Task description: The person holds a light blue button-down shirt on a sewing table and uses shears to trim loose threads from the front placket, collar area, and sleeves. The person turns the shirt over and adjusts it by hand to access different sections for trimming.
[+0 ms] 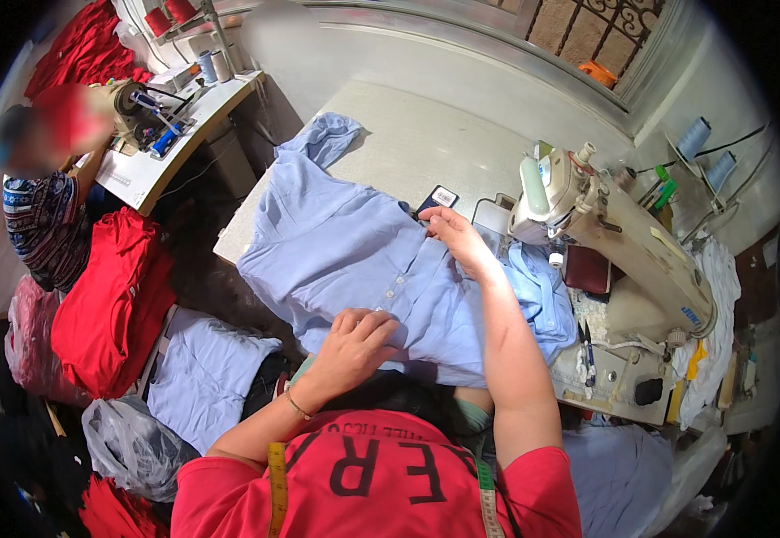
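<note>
A light blue buttoned shirt (327, 238) lies spread over the sewing table, one sleeve stretched toward the back. My left hand (354, 342) is at its near edge, fingers bent over the cloth beside the button strip; the thumb is hidden. Farther back and to the right, my right hand (457, 238) pinches the shirt's far edge between thumb and fingers. Just beyond those fingertips lies a small dark card with a white face (441, 197). More bunched blue cloth (542, 300) sits under my right forearm, beside the sewing machine (587, 202).
Scissors (586, 350) and a dark red wallet-like item (588, 269) lie near the machine. Thread cones (695, 136) stand at right. Piled red cloth (112, 300) and blue cloth (206, 372) are at left, where another person sits at a second machine (139, 108).
</note>
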Action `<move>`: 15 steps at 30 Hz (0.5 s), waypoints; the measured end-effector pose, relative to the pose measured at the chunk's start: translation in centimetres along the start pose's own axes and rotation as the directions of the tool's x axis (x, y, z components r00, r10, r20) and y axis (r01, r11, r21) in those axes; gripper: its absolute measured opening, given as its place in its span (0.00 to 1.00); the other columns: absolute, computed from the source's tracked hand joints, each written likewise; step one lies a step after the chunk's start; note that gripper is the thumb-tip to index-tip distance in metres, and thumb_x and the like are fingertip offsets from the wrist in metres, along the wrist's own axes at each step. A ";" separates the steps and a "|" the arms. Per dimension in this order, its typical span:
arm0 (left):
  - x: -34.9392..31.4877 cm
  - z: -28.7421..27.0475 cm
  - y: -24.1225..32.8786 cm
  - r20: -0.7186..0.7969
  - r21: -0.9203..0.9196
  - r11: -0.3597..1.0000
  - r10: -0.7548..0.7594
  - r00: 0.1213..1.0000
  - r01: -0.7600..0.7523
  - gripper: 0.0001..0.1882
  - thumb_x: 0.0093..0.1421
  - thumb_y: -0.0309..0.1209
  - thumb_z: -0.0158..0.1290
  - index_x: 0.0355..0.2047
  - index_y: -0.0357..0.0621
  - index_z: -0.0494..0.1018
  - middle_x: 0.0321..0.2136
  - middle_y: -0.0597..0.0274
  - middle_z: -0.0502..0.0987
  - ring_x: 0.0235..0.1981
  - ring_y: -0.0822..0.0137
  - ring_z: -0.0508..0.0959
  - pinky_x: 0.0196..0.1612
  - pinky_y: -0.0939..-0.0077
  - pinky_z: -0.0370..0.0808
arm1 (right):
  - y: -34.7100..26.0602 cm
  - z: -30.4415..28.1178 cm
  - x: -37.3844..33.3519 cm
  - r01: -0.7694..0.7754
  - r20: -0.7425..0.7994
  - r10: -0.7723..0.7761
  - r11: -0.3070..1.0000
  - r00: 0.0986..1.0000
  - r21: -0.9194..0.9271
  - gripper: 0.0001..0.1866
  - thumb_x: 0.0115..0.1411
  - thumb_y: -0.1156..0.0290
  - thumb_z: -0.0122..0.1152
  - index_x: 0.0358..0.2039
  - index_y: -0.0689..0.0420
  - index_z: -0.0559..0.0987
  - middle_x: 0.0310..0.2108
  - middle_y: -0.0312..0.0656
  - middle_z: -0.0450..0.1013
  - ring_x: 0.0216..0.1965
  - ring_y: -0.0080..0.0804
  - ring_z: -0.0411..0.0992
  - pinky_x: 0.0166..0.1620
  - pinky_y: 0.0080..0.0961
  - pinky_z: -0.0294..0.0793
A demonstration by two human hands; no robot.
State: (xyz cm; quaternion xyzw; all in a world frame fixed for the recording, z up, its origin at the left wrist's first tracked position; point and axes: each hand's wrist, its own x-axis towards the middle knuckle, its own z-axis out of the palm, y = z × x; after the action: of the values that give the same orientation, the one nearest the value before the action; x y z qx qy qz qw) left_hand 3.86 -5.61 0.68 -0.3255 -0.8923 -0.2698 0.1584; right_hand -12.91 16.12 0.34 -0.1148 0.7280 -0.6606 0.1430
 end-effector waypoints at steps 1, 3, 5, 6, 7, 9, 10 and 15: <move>-0.1 0.0 0.0 -0.003 -0.006 1.000 0.000 1.000 0.000 0.23 0.47 0.31 0.61 0.45 0.43 0.69 0.44 0.61 0.70 0.44 0.59 0.68 0.48 0.65 0.65 | -0.2 0.3 0.0 0.004 -0.011 -0.004 1.000 1.000 0.000 0.15 0.62 0.65 0.50 0.45 0.60 0.73 0.32 0.33 0.68 0.37 0.19 0.63 0.43 0.16 0.64; -0.2 -0.1 0.0 -0.006 -0.007 1.000 -0.002 1.000 0.002 0.23 0.47 0.31 0.61 0.45 0.43 0.69 0.44 0.61 0.70 0.44 0.59 0.68 0.48 0.65 0.65 | -0.6 0.7 -0.1 0.011 -0.033 -0.011 1.000 0.999 0.000 0.14 0.62 0.66 0.53 0.45 0.60 0.73 0.31 0.32 0.69 0.35 0.18 0.64 0.41 0.15 0.64; -0.2 -0.2 0.0 -0.008 -0.010 1.000 -0.003 1.000 0.003 0.23 0.47 0.31 0.60 0.45 0.43 0.69 0.44 0.61 0.70 0.44 0.59 0.68 0.48 0.65 0.65 | -1.0 1.1 -0.2 -0.002 -0.039 0.001 1.000 0.999 -0.022 0.13 0.60 0.68 0.55 0.44 0.60 0.73 0.30 0.32 0.71 0.33 0.16 0.65 0.39 0.13 0.64; -0.2 -0.3 0.1 -0.008 -0.012 1.000 -0.004 1.000 0.004 0.23 0.47 0.31 0.60 0.45 0.43 0.69 0.44 0.60 0.70 0.44 0.59 0.68 0.48 0.65 0.65 | -1.1 1.3 -0.2 -0.009 -0.042 0.008 0.999 0.999 -0.033 0.13 0.59 0.69 0.57 0.44 0.60 0.73 0.29 0.31 0.71 0.32 0.16 0.66 0.38 0.13 0.64; -0.1 -0.3 0.2 -0.009 -0.013 1.000 -0.003 1.000 0.002 0.23 0.47 0.32 0.60 0.45 0.43 0.69 0.44 0.60 0.70 0.44 0.58 0.68 0.48 0.65 0.66 | -0.9 1.2 -0.1 -0.009 -0.048 0.007 0.999 0.999 -0.039 0.13 0.58 0.71 0.57 0.43 0.61 0.73 0.29 0.31 0.72 0.31 0.15 0.66 0.37 0.12 0.64; -0.1 -0.3 0.1 -0.010 -0.009 1.000 0.004 1.000 -0.004 0.23 0.47 0.32 0.60 0.44 0.43 0.69 0.44 0.60 0.70 0.44 0.58 0.68 0.48 0.65 0.66 | -0.4 0.9 0.2 -0.009 -0.061 0.006 0.999 0.998 -0.050 0.14 0.56 0.74 0.59 0.43 0.62 0.73 0.28 0.31 0.73 0.30 0.14 0.67 0.36 0.11 0.64; -0.1 -0.3 0.1 -0.010 -0.006 1.000 0.004 1.000 -0.004 0.23 0.47 0.32 0.60 0.44 0.43 0.69 0.44 0.60 0.70 0.44 0.58 0.68 0.48 0.65 0.66 | -0.3 0.9 0.3 -0.006 -0.067 0.003 0.998 0.998 -0.057 0.14 0.56 0.74 0.59 0.43 0.62 0.72 0.28 0.32 0.73 0.30 0.14 0.67 0.36 0.11 0.64; -0.3 -0.3 -0.2 0.006 0.005 1.000 -0.007 1.000 0.007 0.22 0.48 0.32 0.60 0.44 0.43 0.69 0.44 0.60 0.70 0.44 0.58 0.69 0.47 0.65 0.66 | 0.0 1.2 0.4 0.027 -0.114 -0.031 0.999 0.993 -0.034 0.14 0.54 0.75 0.59 0.42 0.62 0.73 0.26 0.31 0.72 0.27 0.14 0.66 0.31 0.11 0.63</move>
State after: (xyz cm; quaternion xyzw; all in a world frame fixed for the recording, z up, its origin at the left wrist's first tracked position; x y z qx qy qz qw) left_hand 3.99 -6.04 0.74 -0.3227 -0.8945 -0.2674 0.1555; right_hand -12.87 14.87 0.19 -0.0893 0.7438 -0.6563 0.0895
